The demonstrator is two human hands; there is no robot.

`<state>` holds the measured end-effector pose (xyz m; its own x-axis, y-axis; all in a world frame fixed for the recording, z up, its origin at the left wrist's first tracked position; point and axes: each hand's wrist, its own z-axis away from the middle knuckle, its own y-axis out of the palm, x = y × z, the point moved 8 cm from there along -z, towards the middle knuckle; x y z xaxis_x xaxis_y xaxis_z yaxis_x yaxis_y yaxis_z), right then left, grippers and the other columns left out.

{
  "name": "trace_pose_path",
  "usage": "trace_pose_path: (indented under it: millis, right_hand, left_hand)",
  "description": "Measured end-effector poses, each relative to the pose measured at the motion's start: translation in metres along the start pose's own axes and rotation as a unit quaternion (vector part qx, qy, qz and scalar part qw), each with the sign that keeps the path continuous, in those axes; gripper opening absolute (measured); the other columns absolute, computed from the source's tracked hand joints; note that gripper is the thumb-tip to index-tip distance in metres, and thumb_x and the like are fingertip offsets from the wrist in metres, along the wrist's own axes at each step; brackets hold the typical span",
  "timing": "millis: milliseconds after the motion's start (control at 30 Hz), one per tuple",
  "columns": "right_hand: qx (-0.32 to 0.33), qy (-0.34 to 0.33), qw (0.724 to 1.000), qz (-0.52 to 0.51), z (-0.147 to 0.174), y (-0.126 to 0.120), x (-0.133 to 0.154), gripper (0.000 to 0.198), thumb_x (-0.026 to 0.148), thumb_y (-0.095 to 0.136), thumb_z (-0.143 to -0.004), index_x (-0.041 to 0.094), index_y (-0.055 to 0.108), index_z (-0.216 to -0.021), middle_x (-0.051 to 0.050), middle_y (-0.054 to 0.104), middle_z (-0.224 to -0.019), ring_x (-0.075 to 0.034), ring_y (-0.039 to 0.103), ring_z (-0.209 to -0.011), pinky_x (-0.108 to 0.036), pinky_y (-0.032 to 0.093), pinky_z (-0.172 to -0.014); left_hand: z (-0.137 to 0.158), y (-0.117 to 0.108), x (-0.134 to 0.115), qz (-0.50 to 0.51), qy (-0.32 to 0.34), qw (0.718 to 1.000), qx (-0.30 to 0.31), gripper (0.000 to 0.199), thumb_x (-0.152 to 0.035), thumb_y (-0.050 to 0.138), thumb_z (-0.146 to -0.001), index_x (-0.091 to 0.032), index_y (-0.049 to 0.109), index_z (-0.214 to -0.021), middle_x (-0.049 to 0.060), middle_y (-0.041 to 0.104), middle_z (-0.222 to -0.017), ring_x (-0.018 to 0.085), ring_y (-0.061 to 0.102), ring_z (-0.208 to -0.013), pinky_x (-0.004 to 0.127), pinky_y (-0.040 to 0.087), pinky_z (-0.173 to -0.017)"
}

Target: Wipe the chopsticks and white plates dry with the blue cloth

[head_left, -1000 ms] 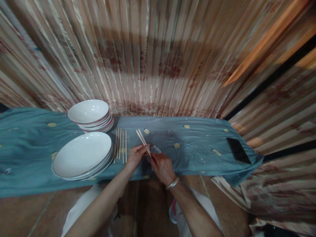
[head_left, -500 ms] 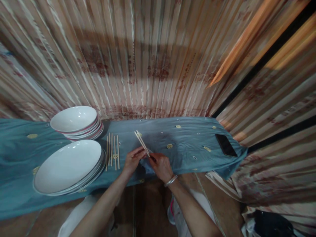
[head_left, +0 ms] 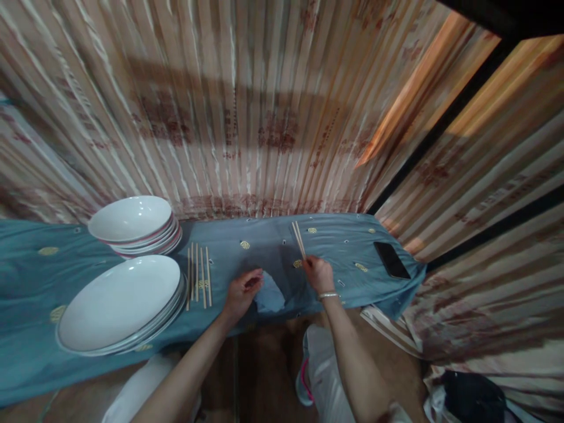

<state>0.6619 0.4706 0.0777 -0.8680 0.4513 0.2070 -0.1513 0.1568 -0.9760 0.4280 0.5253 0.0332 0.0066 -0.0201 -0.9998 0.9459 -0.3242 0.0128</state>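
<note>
My right hand (head_left: 318, 274), with a bangle at the wrist, is closed round the lower ends of a pair of chopsticks (head_left: 298, 239). Their tips point up and away over the table. My left hand (head_left: 242, 292) has its fingers curled together at the edge of a light blue cloth (head_left: 269, 294), which it pinches. To the left of that hand, several wooden chopsticks (head_left: 202, 276) lie side by side on the blue tablecloth (head_left: 233, 229).
A stack of white plates (head_left: 118, 305) stands at the left, with a stack of white bowls (head_left: 132, 220) behind it. A black phone (head_left: 391, 260) lies near the table's right end. Printed pleated curtains (head_left: 247, 117) hang behind the table.
My right hand has moved to the right with the chopsticks, away from my left hand. The blue cloth, mostly covered before, now shows between the hands.
</note>
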Motion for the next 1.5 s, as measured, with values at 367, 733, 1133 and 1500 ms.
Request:
trace_pose_path:
  millis: [367, 733, 1133, 1500]
  right_hand:
    - [0.055, 0.069, 0.989, 0.116, -0.052, 0.005, -0.047, 0.031, 0.027, 0.041, -0.094, 0.01, 0.065, -0.103, -0.02, 0.068, -0.103, -0.025, 0.066, -0.099, -0.03, 0.044, -0.08]
    - [0.065, 0.065, 0.984, 0.151, -0.053, 0.015, -0.051, 0.028, 0.027, 0.044, -0.093, 0.011, 0.065, -0.103, -0.019, 0.068, -0.104, -0.024, 0.066, -0.101, -0.03, 0.044, -0.081]
    - [0.03, 0.015, 0.989, 0.141, -0.034, 0.003, -0.024, 0.03, 0.03, 0.043, -0.094, 0.011, 0.065, -0.102, -0.019, 0.07, -0.097, -0.025, 0.067, -0.094, -0.029, 0.044, -0.074]
    - [-0.078, -0.235, 0.967, -0.053, 0.051, 0.032, 0.096, 0.022, 0.026, 0.048, -0.09, 0.015, 0.066, -0.097, -0.009, 0.072, -0.087, -0.019, 0.065, -0.083, -0.025, 0.044, -0.075]
  left_hand:
    - [0.003, -0.023, -0.01, -0.027, 0.013, 0.999, -0.013, 0.029, -0.032, 0.072, -0.059, -0.021, 0.074, -0.087, 0.007, 0.075, -0.084, 0.023, 0.068, -0.078, 0.034, 0.052, -0.073]
    - [0.008, -0.044, -0.003, -0.029, 0.016, 0.999, -0.023, 0.03, -0.031, 0.072, -0.061, -0.021, 0.073, -0.089, 0.007, 0.074, -0.084, 0.023, 0.068, -0.08, 0.038, 0.053, -0.08]
    - [0.012, -0.058, -0.001, -0.236, 0.106, 0.966, 0.006, 0.027, -0.016, 0.059, -0.075, -0.019, 0.069, -0.1, 0.006, 0.072, -0.093, 0.018, 0.068, -0.079, 0.033, 0.055, -0.075]
    - [0.033, -0.076, -0.007, -0.506, 0.199, 0.839, -0.005, 0.037, -0.012, 0.057, -0.077, -0.014, 0.064, -0.113, 0.016, 0.053, -0.133, 0.031, 0.044, -0.128, 0.048, 0.039, -0.105]
